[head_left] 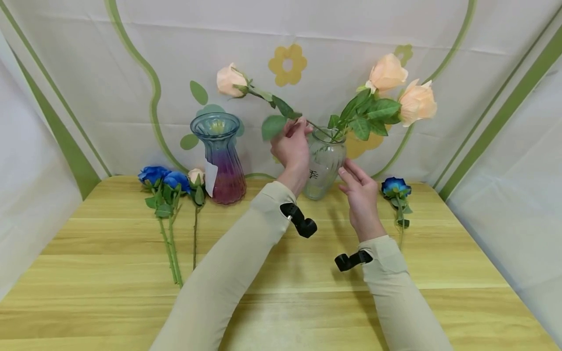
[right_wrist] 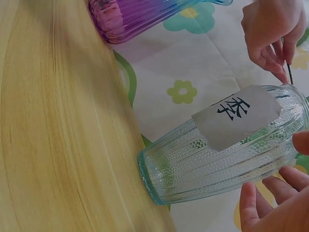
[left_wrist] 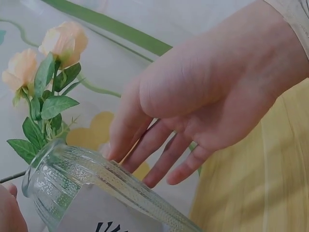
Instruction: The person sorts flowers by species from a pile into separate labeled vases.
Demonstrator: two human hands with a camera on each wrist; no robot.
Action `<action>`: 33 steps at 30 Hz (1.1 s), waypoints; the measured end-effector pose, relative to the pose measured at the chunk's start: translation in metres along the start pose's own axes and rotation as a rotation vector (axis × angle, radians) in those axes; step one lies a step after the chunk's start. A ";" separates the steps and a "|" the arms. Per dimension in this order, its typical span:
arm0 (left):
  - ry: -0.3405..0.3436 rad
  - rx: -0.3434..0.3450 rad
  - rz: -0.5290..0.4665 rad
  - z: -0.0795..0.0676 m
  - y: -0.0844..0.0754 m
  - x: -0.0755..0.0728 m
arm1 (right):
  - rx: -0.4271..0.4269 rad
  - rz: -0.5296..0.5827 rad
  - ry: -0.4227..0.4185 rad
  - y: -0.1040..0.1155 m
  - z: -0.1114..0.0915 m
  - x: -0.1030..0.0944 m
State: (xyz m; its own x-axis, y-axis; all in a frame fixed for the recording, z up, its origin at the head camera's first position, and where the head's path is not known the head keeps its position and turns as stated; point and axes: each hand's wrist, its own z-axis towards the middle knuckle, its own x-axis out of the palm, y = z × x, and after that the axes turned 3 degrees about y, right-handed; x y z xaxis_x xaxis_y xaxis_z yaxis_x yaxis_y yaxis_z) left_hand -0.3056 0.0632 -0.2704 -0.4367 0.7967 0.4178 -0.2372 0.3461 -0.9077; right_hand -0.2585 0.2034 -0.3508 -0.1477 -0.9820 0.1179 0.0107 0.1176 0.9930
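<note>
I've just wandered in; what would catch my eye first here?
Probably the two peach roses leaning right out of the clear glass vase near the middle. A paler rose, pinched by the left hand, tilts off to the left. Next, the teal-and-purple vase stands left of the clear one, with two blue roses lying further left.

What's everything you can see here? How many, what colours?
Table: 1, yellowish, foreground
Cloth walls: 3, whitish, behind and beside table
Clear vase: 1, see-through, table's back, centre
Coloured vase: 1, blue-purple, left of clear vase
Labels: 2, whitish, one per vase
Vase roses: 2, peach, in clear vase
Held rose: 1, pale peach, left of vase roses
Lying rose: 1, pale, table's left
Blue roses: 3, on table, two left, one right
Wrist cameras: 2, black, centre
Sleeves: 2, beige, front
Left fingers: 1 set, pinching held rose
Right fingers: 1 set, by clear vase
</note>
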 end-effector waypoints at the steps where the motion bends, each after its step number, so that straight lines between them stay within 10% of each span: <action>1: -0.006 -0.008 -0.003 0.000 0.000 0.000 | 0.000 -0.003 0.001 0.000 0.000 0.000; 14: 0.017 -0.090 0.147 0.001 0.007 0.008 | -0.003 0.015 -0.003 0.000 0.000 -0.001; 24: 0.080 -0.009 0.252 -0.002 0.009 0.005 | -0.005 0.013 0.006 0.000 0.001 0.000; 33: 0.257 -0.013 0.243 0.002 0.013 -0.015 | -0.007 0.011 0.000 0.001 -0.001 0.000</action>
State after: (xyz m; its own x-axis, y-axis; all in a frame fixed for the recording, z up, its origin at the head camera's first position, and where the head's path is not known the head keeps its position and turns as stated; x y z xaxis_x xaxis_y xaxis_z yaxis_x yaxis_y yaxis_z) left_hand -0.3037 0.0549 -0.2882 -0.2462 0.9545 0.1681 -0.1414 0.1362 -0.9805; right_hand -0.2580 0.2033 -0.3499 -0.1477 -0.9806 0.1291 0.0189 0.1277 0.9916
